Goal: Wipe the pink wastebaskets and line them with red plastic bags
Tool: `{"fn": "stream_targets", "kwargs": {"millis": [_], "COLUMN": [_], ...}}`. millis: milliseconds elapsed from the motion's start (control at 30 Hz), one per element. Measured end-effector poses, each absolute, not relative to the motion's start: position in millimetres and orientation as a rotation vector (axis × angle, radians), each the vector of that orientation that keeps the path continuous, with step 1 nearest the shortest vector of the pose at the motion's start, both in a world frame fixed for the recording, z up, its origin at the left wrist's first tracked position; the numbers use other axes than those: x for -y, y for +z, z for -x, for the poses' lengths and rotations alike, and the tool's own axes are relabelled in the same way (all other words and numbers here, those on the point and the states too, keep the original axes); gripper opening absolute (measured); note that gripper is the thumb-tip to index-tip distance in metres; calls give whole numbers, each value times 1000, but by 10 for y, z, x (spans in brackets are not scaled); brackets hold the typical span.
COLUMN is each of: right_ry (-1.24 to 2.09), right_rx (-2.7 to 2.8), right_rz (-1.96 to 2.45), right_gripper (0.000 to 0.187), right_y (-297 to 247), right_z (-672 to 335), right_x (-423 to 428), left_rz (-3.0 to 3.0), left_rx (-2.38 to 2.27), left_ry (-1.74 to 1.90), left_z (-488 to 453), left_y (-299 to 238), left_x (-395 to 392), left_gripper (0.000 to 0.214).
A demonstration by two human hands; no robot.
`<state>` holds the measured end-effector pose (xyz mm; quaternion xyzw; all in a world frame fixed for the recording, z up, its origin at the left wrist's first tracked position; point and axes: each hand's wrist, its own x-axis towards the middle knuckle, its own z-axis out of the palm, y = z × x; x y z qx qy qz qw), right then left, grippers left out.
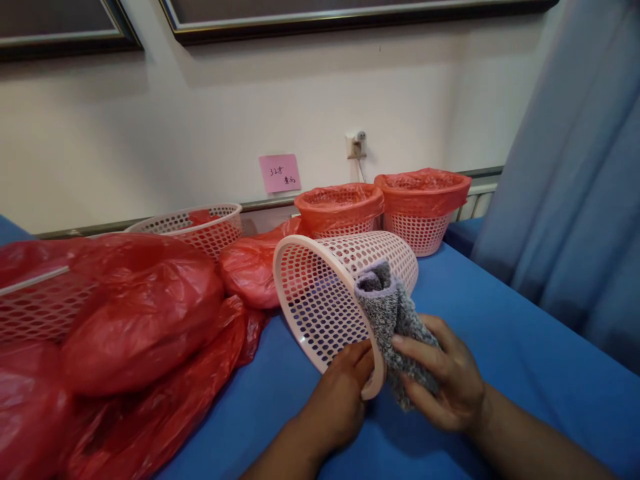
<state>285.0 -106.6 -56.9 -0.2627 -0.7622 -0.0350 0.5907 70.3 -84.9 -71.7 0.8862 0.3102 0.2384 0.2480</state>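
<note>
A pink perforated plastic basket [325, 293] lies on its side on the blue surface, its open mouth turned toward the left. My left hand [340, 393] grips the lower rim of that mouth, fingers curled over the edge. My right hand [445, 380] is closed on a grey speckled cloth [390, 313] and presses it against the outside of the basket's wall. The cloth's folded top stands up above my fingers.
Loose red plastic bags [140, 313] are heaped at the left, partly over another pink basket [35, 300]. Behind stand a tilted basket [200, 227] and two upright baskets lined with red bags [340, 207] [423, 200]. A blue curtain [575, 200] hangs at the right.
</note>
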Motion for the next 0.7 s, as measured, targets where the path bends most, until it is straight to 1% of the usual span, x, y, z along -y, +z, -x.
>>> {"fn": "stream_targets", "kwargs": {"millis": [100,167,267,333,400,467,533,600,633,700], "right_ry": [-90,-64,-50,-53,-28,61,229,439,480,411], "right_rx": [1811,1839,1889,1841,1686,1443,1184,1004,961,1012], "right_rz": [557,549,545,623,830,1105,1316,1398,1399,1338], "right_gripper": [65,61,54,50,46,40,41,48,50,47], "right_y": [-513,-512,-556,-610,-675,-743,-801,-836,-840,-819], "right_z": [-2839,-2838,-2787,-2771,-2841,-3014,-3236,-3405,-3440,-3393], "right_x": [1116,1099,1079,1029,893,667,416,241,207,268], "left_rz": [-2386,-2339,-2245,-2204,-2182,-2183,-2220,-2291,-2328,-2379], "left_rx": [-805,-763,-733,-747,-788,-829,-836,-811,-806,-825], "left_ry": [653,714,846,901,911,898,868,807,765,684], "left_z": [-724,-720,-694,-673,-658,-653,-655,-659,-661,-664], "left_y": [-658,-643,-654,-667,-672,-671,-674,-694,-711,-756], "left_x": [859,880,910,914,902,881,863,856,856,856], "left_gripper": [67,67,59,54,53,55,59,66,69,73]}}
